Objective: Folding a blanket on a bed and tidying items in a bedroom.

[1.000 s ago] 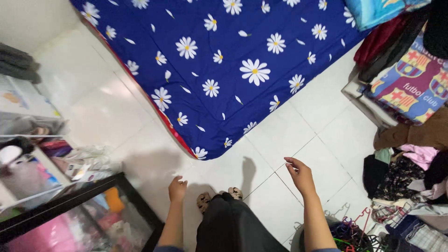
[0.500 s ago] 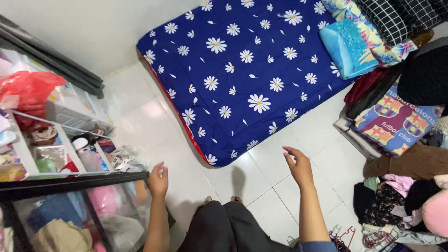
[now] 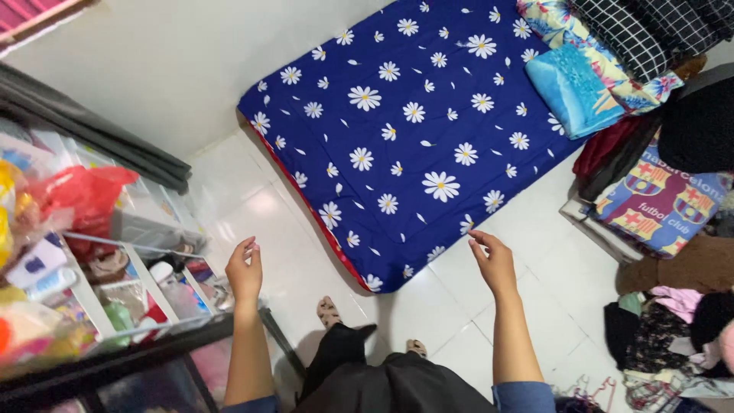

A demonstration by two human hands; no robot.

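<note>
Both hands were up in front of the person and empty. The left hand (image 3: 245,269) was loosely open, fingers a bit curled and pointing up, hanging just over the near corner of the cluttered white shelf (image 3: 138,264) and the black-framed glass cabinet (image 3: 153,356) without touching either as far as I could see. The right hand (image 3: 495,264) was also open and relaxed, fingers slightly bent with the thumb apart, holding nothing, hovering over the white tiled floor (image 3: 535,252) right by the near edge of the blue daisy mattress (image 3: 413,138). That mattress lay flat on the floor, its near corner ending between the two hands, with a folded light blue blanket (image 3: 569,88) on its far right end. A pile of clothes (image 3: 673,306) sat off to the right, well apart from the right hand. Compared with half a second before, the view had tipped up a little, so more wall and more of the shelf's contents, including a red plastic bag (image 3: 84,195), showed on the left. The left hand had risen slightly, the right hand had barely changed, and one sandalled foot (image 3: 329,311) had stepped ahead of the other.
</note>
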